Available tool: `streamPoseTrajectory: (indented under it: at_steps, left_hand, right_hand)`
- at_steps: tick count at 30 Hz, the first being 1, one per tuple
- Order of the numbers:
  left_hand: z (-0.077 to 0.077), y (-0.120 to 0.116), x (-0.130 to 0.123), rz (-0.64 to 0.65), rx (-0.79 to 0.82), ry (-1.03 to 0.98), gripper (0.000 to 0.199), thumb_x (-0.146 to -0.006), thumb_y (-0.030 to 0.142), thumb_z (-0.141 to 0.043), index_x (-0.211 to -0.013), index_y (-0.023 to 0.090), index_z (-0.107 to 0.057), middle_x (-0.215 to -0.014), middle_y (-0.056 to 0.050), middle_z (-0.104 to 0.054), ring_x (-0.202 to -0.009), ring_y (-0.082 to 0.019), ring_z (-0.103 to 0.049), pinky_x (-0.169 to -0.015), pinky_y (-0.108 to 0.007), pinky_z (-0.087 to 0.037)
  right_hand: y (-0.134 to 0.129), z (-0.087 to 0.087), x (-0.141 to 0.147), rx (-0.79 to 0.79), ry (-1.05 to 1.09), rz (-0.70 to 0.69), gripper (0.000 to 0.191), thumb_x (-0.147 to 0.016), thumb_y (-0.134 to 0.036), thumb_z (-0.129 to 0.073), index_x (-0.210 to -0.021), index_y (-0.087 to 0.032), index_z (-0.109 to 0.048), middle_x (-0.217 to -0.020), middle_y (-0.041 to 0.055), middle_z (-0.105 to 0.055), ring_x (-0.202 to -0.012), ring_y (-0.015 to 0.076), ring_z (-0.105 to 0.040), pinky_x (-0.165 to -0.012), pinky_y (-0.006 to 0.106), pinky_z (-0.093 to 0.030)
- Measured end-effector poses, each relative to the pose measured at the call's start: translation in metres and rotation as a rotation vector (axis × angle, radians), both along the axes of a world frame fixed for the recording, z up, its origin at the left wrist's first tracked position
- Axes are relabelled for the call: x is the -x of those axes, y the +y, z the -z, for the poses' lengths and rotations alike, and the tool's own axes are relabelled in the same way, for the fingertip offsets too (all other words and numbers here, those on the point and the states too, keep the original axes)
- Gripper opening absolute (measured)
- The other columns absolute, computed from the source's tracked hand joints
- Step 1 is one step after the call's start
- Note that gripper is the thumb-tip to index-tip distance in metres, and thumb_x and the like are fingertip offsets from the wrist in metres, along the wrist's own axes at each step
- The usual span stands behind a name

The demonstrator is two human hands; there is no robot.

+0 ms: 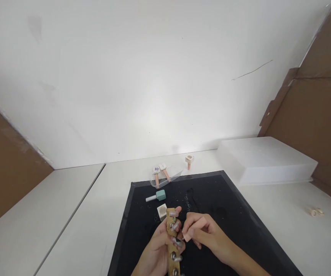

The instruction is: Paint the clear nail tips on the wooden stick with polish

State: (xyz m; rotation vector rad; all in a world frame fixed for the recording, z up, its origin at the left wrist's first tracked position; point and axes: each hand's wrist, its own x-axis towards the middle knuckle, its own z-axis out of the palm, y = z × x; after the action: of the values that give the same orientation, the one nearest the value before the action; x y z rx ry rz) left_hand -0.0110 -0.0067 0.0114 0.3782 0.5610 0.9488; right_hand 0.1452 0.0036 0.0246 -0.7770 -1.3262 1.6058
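Observation:
A yellowish strip [171, 251] with several silvery nail tips on round mounts is held upright in my left hand [158, 245], whose fingers wrap around it. My right hand [207, 234] pinches a pale pink handle [199, 226] just to the right of the strip, its lower end close to one nail tip. Whether a brush touches the tip is too small to tell. Behind my left hand sits a small white block [162, 211] with a greyish top. Farther back lies a green bottle [160, 195] with a white cap, on its side on the black mat [211, 191].
Two bottles with pink caps [157, 180] lie on a clear tray [177, 175] at the mat's back edge. A similar bottle [189, 159] lies behind the mat. A white box [269, 161] stands at right, near small beige rings [313, 212].

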Motion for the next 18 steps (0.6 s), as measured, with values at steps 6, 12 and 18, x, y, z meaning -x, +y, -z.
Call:
streamPoseTrajectory:
  at_steps: [6, 12, 18]
  left_hand:
    - [0.0007, 0.0021, 0.0015, 0.007, -0.012, -0.017, 0.077, -0.055, 0.000, -0.055, -0.126, 0.026, -0.045, -0.073, 0.003, -0.048, -0.058, -0.007, -0.043, -0.057, -0.024, -0.033]
    - [0.0030, 0.0024, 0.0035, -0.017, -0.023, -0.065, 0.073, -0.057, -0.001, -0.053, -0.124, 0.025, -0.047, -0.073, 0.003, -0.046, -0.057, -0.006, -0.040, -0.057, -0.024, -0.031]
    - [0.0007, 0.0020, 0.0031, -0.031, 0.017, -0.043, 0.078, -0.056, -0.002, -0.055, -0.127, 0.026, -0.042, -0.075, 0.002, -0.046, -0.061, -0.007, -0.041, -0.059, -0.022, -0.032]
  right_hand:
    - [0.0005, -0.0011, -0.0008, 0.039, -0.009, 0.009, 0.016, -0.063, -0.014, -0.060, -0.050, -0.013, -0.068, -0.055, -0.0003, -0.057, -0.042, 0.0057, -0.040, -0.039, 0.019, -0.029]
    - [0.0006, 0.0039, -0.0026, -0.005, 0.043, 0.039, 0.019, -0.069, -0.022, -0.062, -0.053, -0.013, -0.068, -0.055, -0.0011, -0.053, -0.041, 0.0057, -0.039, -0.040, 0.020, -0.027]
    - [0.0001, 0.0047, -0.0031, -0.127, 0.034, 0.039, 0.024, -0.075, -0.034, -0.063, -0.065, -0.015, -0.073, -0.062, 0.0000, -0.050, -0.045, 0.0068, -0.038, -0.040, 0.021, -0.027]
